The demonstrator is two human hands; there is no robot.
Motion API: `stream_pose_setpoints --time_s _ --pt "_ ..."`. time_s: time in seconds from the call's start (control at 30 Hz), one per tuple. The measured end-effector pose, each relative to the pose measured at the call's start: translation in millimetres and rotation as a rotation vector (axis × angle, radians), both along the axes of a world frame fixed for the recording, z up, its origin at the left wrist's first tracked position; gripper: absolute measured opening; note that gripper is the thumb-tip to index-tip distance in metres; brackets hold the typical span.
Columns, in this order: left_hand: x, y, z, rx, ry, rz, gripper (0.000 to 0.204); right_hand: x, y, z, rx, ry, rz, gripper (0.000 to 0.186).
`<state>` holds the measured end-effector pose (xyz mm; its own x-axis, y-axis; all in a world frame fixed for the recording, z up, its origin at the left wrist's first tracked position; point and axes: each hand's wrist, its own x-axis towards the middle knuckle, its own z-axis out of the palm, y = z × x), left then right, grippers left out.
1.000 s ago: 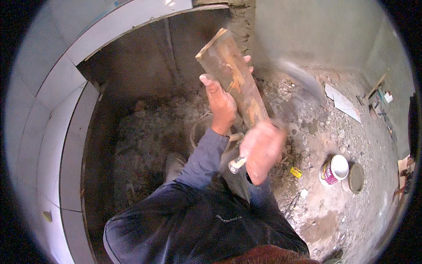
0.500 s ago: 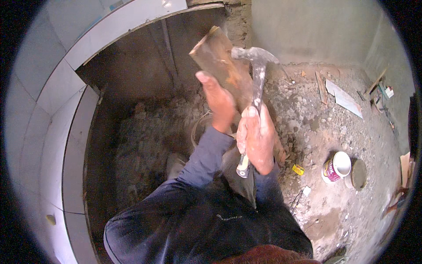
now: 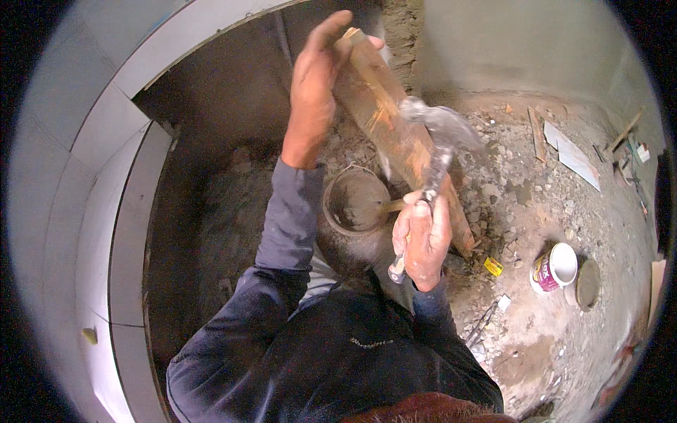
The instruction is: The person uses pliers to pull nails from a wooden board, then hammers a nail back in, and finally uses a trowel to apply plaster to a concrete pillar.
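1. Left hand point(image 3: 314, 92) curled round upper end of board point(image 3: 384, 109); board tilted above floor point(image 3: 518, 201), toward its far edge.
2. Right hand point(image 3: 423, 243) wrapped round hammer point(image 3: 438, 166); head by board's right edge, contact unclear.
3. Judged step: hammering board; next blow calls for steady bracing.

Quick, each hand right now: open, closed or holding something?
Left hand: holding the upper end of a long brown wooden board.
Right hand: closed around the handle of a grey metal-headed hammer.
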<state>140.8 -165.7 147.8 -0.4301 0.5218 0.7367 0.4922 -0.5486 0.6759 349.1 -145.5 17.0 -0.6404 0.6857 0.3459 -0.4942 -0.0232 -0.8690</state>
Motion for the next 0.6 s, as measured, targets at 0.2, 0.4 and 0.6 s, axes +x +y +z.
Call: stream_pose_setpoints --time_s 0.2,0.4,0.6 --pt "13 10 -1 0.064 -0.02 0.139 0.051 -29 -33 2 -0.448 0.689 -0.087 0.02" --pt "-11 3 -17 0.074 0.081 0.205 0.05 -34 -17 32 -0.057 0.132 0.095 0.016" --pt "-1 1 -10 0.024 0.014 0.165 0.053 -22 -22 23 -0.326 0.583 -0.194 0.033"
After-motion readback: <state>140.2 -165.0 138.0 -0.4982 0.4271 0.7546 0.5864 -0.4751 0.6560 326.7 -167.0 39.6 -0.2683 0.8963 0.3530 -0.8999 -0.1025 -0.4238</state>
